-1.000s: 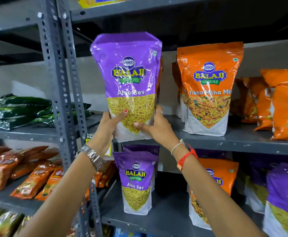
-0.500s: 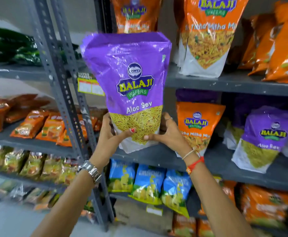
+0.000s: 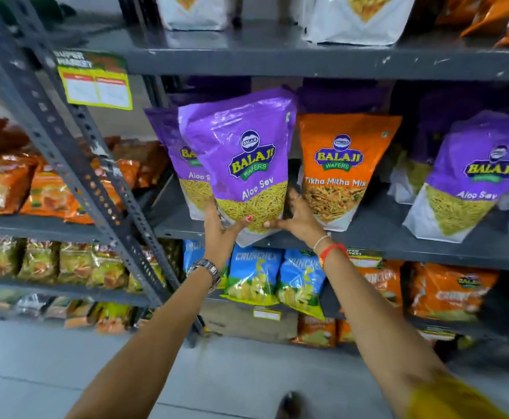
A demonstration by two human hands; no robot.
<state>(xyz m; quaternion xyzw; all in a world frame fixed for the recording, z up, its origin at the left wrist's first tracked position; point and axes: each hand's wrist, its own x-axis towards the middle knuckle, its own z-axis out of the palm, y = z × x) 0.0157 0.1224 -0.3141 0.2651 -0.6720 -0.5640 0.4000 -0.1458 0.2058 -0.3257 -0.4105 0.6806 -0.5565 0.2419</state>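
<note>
Head view: left hand (image 3: pixel 220 234) and right hand (image 3: pixel 300 222) clasp the purple bag (image 3: pixel 247 152) at a grey steel shelf (image 3: pixel 377 234) above pale floor (image 3: pixel 65 358).

Aloo Sev pouch (image 3: pixel 241 164), centre: purple, yellow-green logo; Tikha Mitha Mix pouch (image 3: pixel 342 164), right: orange; shelf (image 3: pixel 277 63), top: grey.

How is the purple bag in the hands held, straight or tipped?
Tipped. On the held Aloo Sev bag the lettering slants; the left hand and right hand grip its bottom.

Arms extended forward; left hand (image 3: pixel 218 234), right hand (image 3: pixel 300 222) grip purple pouch (image 3: pixel 241 164) base, thumbs in front.
</note>
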